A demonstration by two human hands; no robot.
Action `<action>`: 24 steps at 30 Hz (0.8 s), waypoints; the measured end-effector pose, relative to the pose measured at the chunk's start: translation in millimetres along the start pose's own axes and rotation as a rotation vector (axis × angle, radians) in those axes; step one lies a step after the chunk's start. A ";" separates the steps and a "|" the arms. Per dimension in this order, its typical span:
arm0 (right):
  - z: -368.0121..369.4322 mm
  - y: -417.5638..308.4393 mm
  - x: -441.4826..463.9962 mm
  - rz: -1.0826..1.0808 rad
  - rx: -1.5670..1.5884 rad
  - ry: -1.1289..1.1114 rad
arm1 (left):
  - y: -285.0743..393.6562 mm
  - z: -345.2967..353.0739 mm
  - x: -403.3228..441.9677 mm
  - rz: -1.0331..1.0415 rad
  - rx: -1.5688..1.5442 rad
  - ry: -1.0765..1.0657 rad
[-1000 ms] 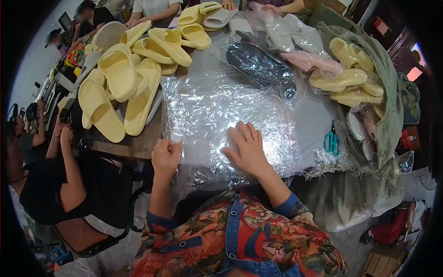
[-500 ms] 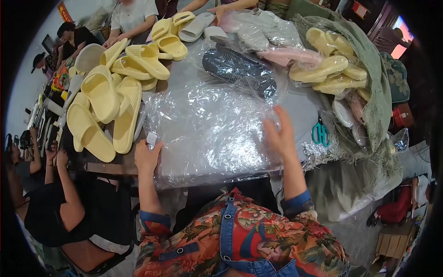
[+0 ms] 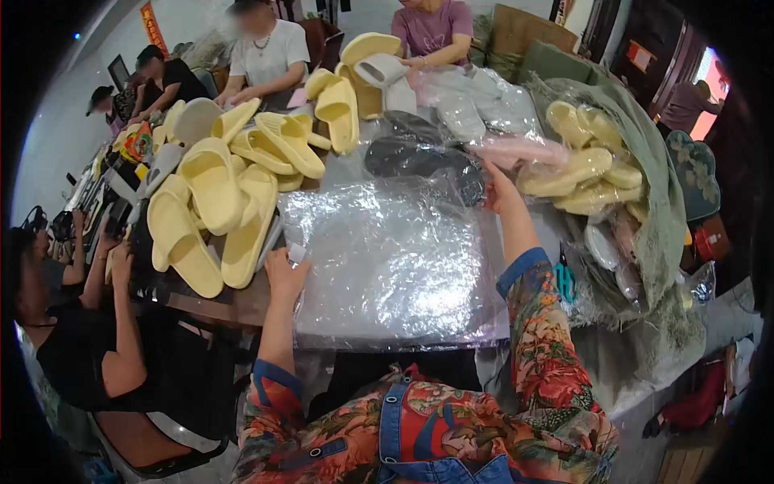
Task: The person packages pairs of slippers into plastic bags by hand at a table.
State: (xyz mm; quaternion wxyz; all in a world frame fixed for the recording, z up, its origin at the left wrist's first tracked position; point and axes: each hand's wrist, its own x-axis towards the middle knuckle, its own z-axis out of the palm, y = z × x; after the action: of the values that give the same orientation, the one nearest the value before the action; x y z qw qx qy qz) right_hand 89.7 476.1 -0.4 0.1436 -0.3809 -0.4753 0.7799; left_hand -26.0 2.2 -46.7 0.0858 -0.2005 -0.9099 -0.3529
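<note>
Clear plastic bags lie flat in a shiny stack on the table before me. At their left edge, my left hand is closed on a small white piece. My right hand reaches to the upper right of the stack, beside the end of the dark bagged slippers; what its fingers hold, if anything, is too small to tell. Yellow slippers are heaped left of the bags.
Bagged yellow slippers and a pink bagged pair lie at the right by a green sack. Teal scissors rest near my right sleeve. Co-workers sit at the left and across the table.
My right hand has moved from the middle of the bags to the far right, by the dark slippers. My left hand stays at the left edge. Across the table, yellow and grey slippers have been shifted.
</note>
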 end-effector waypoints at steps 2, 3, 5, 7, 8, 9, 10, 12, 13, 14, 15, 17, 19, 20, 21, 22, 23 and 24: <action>15.8 -0.3 3.1 0.023 0.142 -0.090 | -3.4 0.9 2.4 0.003 0.037 -0.031; 22.5 0.2 -0.7 0.037 0.213 -0.132 | -4.1 2.3 2.9 0.005 0.054 -0.051; 26.2 6.7 13.0 0.007 0.172 -0.120 | -4.7 6.4 2.0 -0.016 0.022 -0.070; 34.4 6.8 16.7 -0.020 0.148 -0.102 | 9.5 1.9 -0.8 -0.033 -0.054 -0.096; 39.4 2.0 7.2 -0.005 0.193 -0.183 | 17.5 -4.0 -2.8 -0.019 -0.146 -0.142; 42.7 2.2 11.0 -0.027 0.204 -0.182 | 21.1 -3.4 -5.0 0.000 -0.100 -0.101; 45.4 3.7 14.1 -0.047 0.215 -0.180 | 23.6 -2.2 -7.5 0.018 -0.053 -0.062; 53.4 5.6 15.5 -0.076 0.271 -0.149 | 22.1 3.1 -9.3 0.031 0.015 0.016; 58.8 4.2 14.3 -0.065 0.248 -0.110 | 18.6 9.1 -9.2 0.025 0.035 0.056; 64.8 1.6 13.3 -0.054 0.225 -0.072 | 15.7 12.7 -9.5 0.017 0.055 0.096; 72.2 -0.6 8.9 -0.042 0.201 -0.034 | 14.3 12.5 -8.7 0.022 0.061 0.098; 89.1 -15.3 -11.4 -0.156 0.133 -0.159 | 12.4 12.1 -5.2 0.024 0.072 0.104; 107.9 -35.6 -13.7 -0.216 0.067 -0.265 | 15.0 13.3 -4.2 -0.033 0.111 0.045; 115.1 -42.5 -24.4 -0.346 0.047 -0.220 | 16.9 13.9 -3.8 -0.057 0.131 0.012; 128.0 -57.4 -52.8 -0.479 0.027 -0.173 | 19.6 15.4 -3.9 -0.070 0.114 0.047; 132.6 -72.6 -62.1 -0.564 -0.106 -0.116 | 23.2 17.0 -4.0 -0.082 0.096 0.082; 136.5 -86.2 -71.8 -0.648 -0.239 -0.057 | 25.6 17.5 -4.2 -0.093 0.078 0.116; 141.8 -97.7 -102.3 -0.694 -0.233 -0.066 | 27.3 15.9 -4.8 -0.100 0.079 0.077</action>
State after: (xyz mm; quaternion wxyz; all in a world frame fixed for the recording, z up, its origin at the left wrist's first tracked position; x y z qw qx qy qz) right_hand 41.0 376.1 166.1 0.3398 -0.1854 -0.6662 0.6374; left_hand -10.3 29.9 -43.2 0.1107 -0.1377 -0.9281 -0.3277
